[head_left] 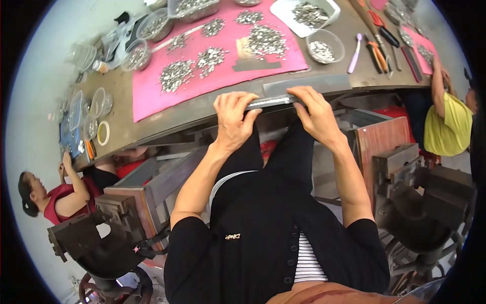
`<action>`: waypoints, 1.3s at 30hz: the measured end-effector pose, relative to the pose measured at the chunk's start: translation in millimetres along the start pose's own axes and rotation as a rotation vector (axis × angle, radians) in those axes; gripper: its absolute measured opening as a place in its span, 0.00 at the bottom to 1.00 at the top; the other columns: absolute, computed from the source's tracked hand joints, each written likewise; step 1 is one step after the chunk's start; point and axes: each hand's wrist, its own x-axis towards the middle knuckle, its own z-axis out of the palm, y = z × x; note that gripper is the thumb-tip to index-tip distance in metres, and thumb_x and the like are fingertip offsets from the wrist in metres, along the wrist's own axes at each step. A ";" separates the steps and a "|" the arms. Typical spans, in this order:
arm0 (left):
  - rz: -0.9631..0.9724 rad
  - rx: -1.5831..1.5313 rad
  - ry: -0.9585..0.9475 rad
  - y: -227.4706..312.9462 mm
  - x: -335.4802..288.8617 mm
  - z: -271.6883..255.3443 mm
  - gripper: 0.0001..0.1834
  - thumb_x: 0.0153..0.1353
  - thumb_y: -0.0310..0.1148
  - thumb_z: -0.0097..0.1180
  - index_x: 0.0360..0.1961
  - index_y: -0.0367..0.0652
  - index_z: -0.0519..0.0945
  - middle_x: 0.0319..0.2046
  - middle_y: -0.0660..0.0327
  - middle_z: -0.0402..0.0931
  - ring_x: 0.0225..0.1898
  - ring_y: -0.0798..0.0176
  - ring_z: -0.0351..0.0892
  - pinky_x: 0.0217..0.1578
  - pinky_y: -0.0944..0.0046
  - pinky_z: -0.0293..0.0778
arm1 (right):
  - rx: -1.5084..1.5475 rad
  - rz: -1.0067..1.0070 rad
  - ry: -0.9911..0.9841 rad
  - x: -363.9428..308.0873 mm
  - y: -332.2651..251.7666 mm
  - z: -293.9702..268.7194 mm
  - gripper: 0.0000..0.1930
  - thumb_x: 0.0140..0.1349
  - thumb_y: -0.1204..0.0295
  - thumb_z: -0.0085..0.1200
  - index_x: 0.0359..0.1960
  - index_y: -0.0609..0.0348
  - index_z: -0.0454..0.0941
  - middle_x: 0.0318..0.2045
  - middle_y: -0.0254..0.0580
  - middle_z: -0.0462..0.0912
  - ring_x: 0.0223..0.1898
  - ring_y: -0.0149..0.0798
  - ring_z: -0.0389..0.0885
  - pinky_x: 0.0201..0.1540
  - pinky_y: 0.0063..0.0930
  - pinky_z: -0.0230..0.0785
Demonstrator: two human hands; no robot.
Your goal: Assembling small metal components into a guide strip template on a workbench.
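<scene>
Between my two hands, level in front of the table's front edge, is a narrow dark bar [271, 102] with a row of small shiny pieces along it. My left hand [233, 120] pinches its left end, thumb below and fingers on top. Its right end is gripped by my right hand [319, 116] in the same way. Just beyond lies a long grey strip [306, 83] along the table edge. A pink sheet [149, 106] carries several piles of small silvery metal pieces [176, 76]. A shorter dark strip [257, 65] lies at the sheet's near side.
To the right are a round clear tub [340, 49], a white tray [334, 14], a lilac-handled tool [355, 53] and orange-handled pliers [375, 55]. Clear containers [136, 55] stand at left. Machines [400, 162] flank my legs. One person [71, 195] works at left, another [448, 121] at right.
</scene>
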 end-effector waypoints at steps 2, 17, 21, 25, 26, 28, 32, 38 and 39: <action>-0.035 0.044 0.000 -18.4 -7.6 -12.7 0.16 0.54 0.32 0.67 0.45 0.45 0.82 0.41 0.60 0.77 0.48 0.53 0.72 0.55 0.51 0.60 | 0.034 -0.028 -0.013 13.7 1.9 28.0 0.19 0.59 0.85 0.55 0.54 0.61 0.77 0.47 0.49 0.81 0.50 0.53 0.80 0.52 0.40 0.71; -0.059 0.159 0.027 -82.7 8.3 -30.8 0.17 0.60 0.31 0.64 0.51 0.50 0.85 0.46 0.62 0.78 0.51 0.56 0.74 0.58 0.50 0.58 | -0.077 -0.034 0.187 56.6 -0.1 109.8 0.32 0.50 0.75 0.72 0.60 0.58 0.75 0.58 0.47 0.74 0.59 0.52 0.73 0.60 0.43 0.68; -0.020 0.138 0.033 -77.2 8.7 -25.7 0.16 0.57 0.33 0.68 0.49 0.53 0.86 0.46 0.65 0.80 0.51 0.59 0.75 0.60 0.48 0.55 | -0.146 -0.026 0.232 55.7 1.0 116.2 0.32 0.49 0.74 0.72 0.59 0.58 0.75 0.53 0.47 0.77 0.55 0.51 0.74 0.58 0.43 0.68; 0.019 0.120 0.105 -77.7 4.1 -24.4 0.16 0.57 0.29 0.67 0.49 0.49 0.84 0.51 0.63 0.82 0.59 0.57 0.76 0.69 0.46 0.47 | -0.190 -0.068 0.248 57.7 1.2 118.7 0.33 0.49 0.71 0.72 0.60 0.58 0.74 0.50 0.46 0.77 0.53 0.51 0.73 0.57 0.44 0.67; 0.039 0.063 0.142 -76.0 0.8 -26.9 0.17 0.58 0.27 0.66 0.49 0.47 0.82 0.54 0.62 0.81 0.62 0.56 0.75 0.71 0.44 0.44 | -0.214 -0.074 0.240 57.3 1.3 119.5 0.32 0.50 0.70 0.72 0.59 0.57 0.75 0.49 0.45 0.77 0.53 0.51 0.73 0.56 0.44 0.67; 0.026 -0.210 0.264 -76.6 -15.1 -38.4 0.17 0.62 0.20 0.57 0.52 0.40 0.75 0.55 0.50 0.79 0.64 0.47 0.75 0.72 0.38 0.48 | -0.240 -0.077 0.235 55.7 3.2 120.1 0.30 0.50 0.70 0.71 0.58 0.57 0.76 0.49 0.44 0.78 0.53 0.50 0.73 0.56 0.44 0.67; -0.380 -0.474 0.454 -80.1 -48.6 -70.5 0.14 0.77 0.29 0.40 0.56 0.32 0.67 0.61 0.41 0.72 0.63 0.48 0.74 0.63 0.51 0.71 | -0.262 -0.085 0.254 52.9 6.1 122.0 0.26 0.52 0.66 0.70 0.54 0.56 0.78 0.49 0.41 0.78 0.53 0.49 0.74 0.55 0.43 0.66; -0.953 -1.094 0.125 -100.1 -66.5 -113.6 0.19 0.79 0.38 0.41 0.57 0.32 0.70 0.51 0.40 0.80 0.50 0.49 0.85 0.50 0.57 0.81 | -0.296 -0.082 0.273 51.5 4.6 121.1 0.26 0.53 0.65 0.70 0.53 0.55 0.78 0.49 0.39 0.79 0.53 0.47 0.74 0.54 0.41 0.66; -0.961 -1.112 0.030 -96.9 -64.9 -110.7 0.19 0.79 0.39 0.42 0.54 0.32 0.73 0.48 0.43 0.82 0.47 0.52 0.86 0.47 0.60 0.83 | -0.296 -0.076 0.274 51.8 4.2 121.6 0.25 0.53 0.64 0.70 0.53 0.55 0.78 0.49 0.39 0.79 0.53 0.47 0.74 0.55 0.42 0.66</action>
